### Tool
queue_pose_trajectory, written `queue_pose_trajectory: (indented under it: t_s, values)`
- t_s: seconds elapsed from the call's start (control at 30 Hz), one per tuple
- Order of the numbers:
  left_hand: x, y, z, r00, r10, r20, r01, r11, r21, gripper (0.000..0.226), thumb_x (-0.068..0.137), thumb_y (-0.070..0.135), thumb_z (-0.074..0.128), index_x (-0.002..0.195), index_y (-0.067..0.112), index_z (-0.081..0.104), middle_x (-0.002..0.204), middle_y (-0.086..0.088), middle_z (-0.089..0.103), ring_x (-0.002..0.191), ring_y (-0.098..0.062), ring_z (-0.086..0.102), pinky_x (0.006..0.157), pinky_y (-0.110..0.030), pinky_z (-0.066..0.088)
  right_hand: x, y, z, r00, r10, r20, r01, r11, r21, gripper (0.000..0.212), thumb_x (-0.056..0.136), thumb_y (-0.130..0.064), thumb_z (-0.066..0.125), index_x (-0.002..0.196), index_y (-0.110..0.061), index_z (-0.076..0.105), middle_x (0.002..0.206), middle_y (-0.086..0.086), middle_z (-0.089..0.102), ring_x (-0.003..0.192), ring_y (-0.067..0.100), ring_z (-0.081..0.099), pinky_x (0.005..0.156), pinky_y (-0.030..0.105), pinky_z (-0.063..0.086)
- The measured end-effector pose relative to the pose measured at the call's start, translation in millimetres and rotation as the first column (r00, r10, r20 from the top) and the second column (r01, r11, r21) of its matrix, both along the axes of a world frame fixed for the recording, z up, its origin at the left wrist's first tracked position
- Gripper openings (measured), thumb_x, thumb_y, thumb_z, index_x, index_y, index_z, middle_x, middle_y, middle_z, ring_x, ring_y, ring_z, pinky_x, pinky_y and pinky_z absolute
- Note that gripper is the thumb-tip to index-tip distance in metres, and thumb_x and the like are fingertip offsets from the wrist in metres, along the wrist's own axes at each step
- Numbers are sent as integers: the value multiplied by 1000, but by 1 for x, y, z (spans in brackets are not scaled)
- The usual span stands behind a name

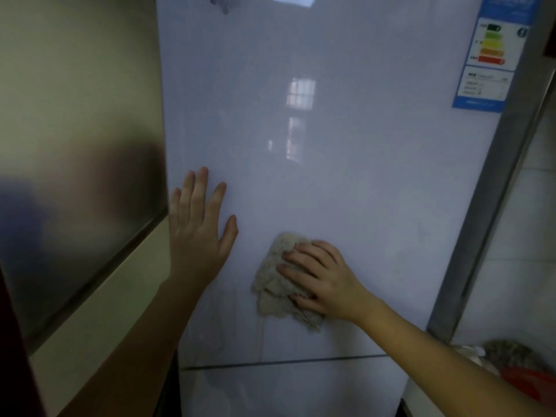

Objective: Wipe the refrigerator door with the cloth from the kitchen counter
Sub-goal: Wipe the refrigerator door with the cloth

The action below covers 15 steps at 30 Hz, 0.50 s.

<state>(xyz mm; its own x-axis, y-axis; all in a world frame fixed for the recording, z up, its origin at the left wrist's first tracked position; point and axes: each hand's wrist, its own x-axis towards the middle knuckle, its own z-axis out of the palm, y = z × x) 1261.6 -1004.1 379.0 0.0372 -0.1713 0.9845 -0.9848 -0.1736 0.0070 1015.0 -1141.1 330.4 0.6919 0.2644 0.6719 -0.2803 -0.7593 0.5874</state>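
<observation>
The glossy white refrigerator door fills the middle of the head view. My right hand presses a crumpled beige cloth flat against the door's lower part, fingers spread over the cloth. Part of the cloth sticks out to the left and below the hand. My left hand lies flat on the door near its left edge, fingers apart, holding nothing. Faint wet streaks run down the door below the cloth.
A brushed-metal panel stands close on the left. An energy label sticker sits at the door's upper right. A seam separates a lower door. At the lower right lie a red object and a greyish bundle by a tiled wall.
</observation>
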Motion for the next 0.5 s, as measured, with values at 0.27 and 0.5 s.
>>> queue_pose_trajectory:
  t_s: [0.27, 0.5]
  values:
    - [-6, 5, 2, 999, 31, -27, -30, 998, 46, 57, 97, 31, 54, 147, 6, 43, 162, -22, 27, 153, -39, 20, 124, -56, 19, -71, -28, 36, 913, -207, 351, 139, 968, 207, 54, 88, -45, 72, 132, -14, 66, 139, 12, 60, 131, 35, 50, 106, 50, 42]
    - [-34, 5, 10, 992, 100, -77, -96, 993, 65, 54, 97, 35, 53, 144, 8, 45, 162, -22, 27, 151, -40, 23, 121, -54, 22, -100, -46, -2, 912, -218, 347, 134, 959, 249, 55, 91, -49, 65, 134, -14, 65, 138, 13, 60, 132, 34, 47, 106, 52, 42]
